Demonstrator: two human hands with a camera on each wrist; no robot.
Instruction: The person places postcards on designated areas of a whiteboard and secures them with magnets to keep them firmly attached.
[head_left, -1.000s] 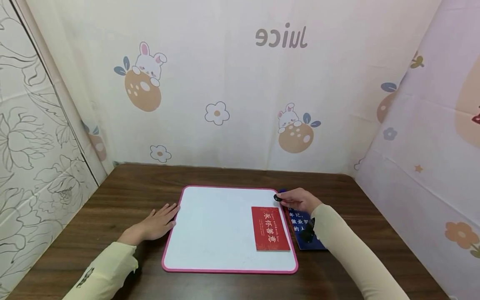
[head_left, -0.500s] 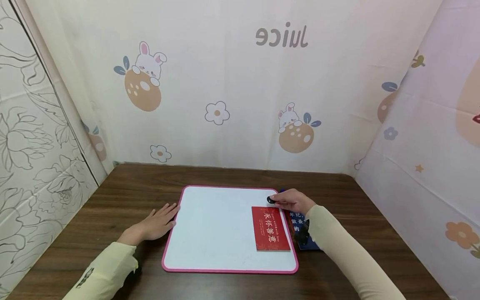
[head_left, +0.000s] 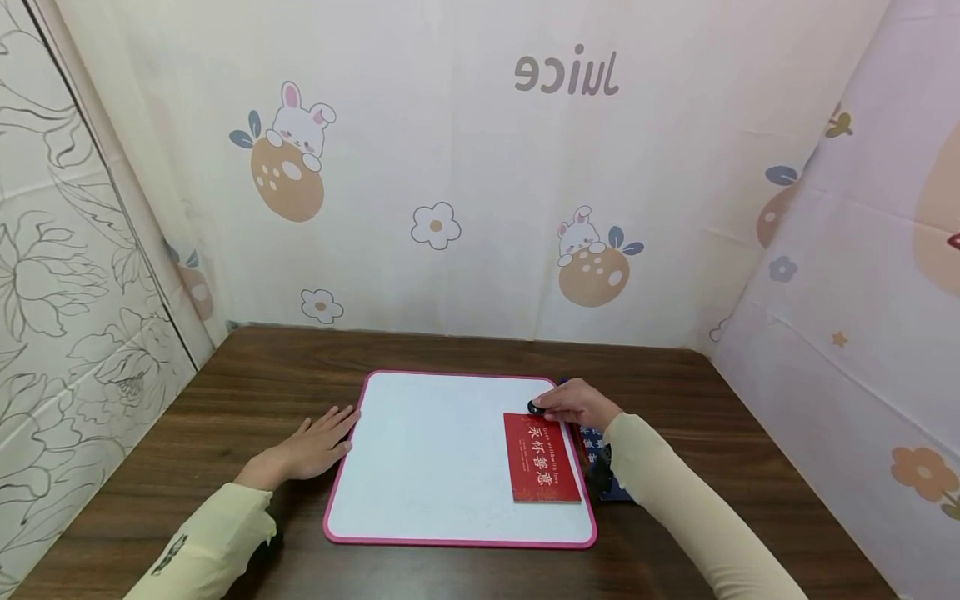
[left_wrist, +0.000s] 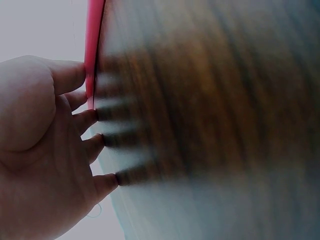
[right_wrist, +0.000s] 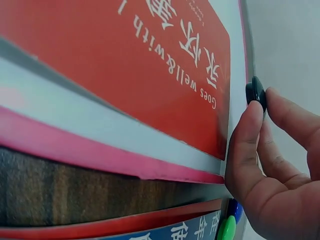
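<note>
A white board (head_left: 427,458) with a pink rim lies on the wooden table. On its right part is a red booklet (head_left: 543,467) with white lettering. My right hand (head_left: 579,402) pinches a round black magnet (head_left: 536,408) between thumb and fingers, at the booklet's far edge. In the right wrist view the magnet (right_wrist: 256,92) is held on edge, apart from the booklet's cover. My left hand (head_left: 309,450) lies flat at the board's left edge, fingers spread. The left wrist view shows its fingertips (left_wrist: 105,184) beside the pink rim.
Right of the board, partly under my right sleeve, lies a blue booklet (head_left: 594,446) with white characters; red shows beneath it in the right wrist view. Green (right_wrist: 227,228) and blue caps poke out by its far end. A patterned curtain (head_left: 450,167) hangs behind the table.
My right hand has moved left and slightly nearer, bringing the magnet from the board's far right corner to the red booklet's far edge. My left hand has stayed still.
</note>
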